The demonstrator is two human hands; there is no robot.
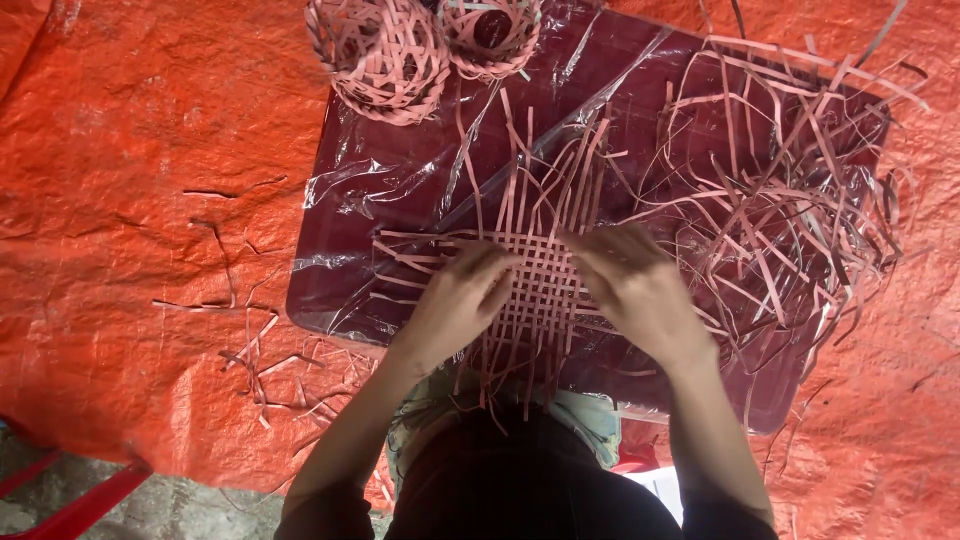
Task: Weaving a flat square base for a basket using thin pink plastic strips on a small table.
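Woven strip mat [540,285] mid-weave: left hand [455,300] presses it flat, fingers released; right hand [630,285] fingers pinch a strip; tightening probably follows.

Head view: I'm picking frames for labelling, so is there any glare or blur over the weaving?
Head view: glare streaks the plastic sheet on the board; both the left hand and right hand look slightly motion-blurred on the woven strip mat; everything carries a red cast.

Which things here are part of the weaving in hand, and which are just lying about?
In hand: left hand, right hand, woven strip mat, board, loose strip pile.
Lying about: two small woven baskets, scraps on tarp.
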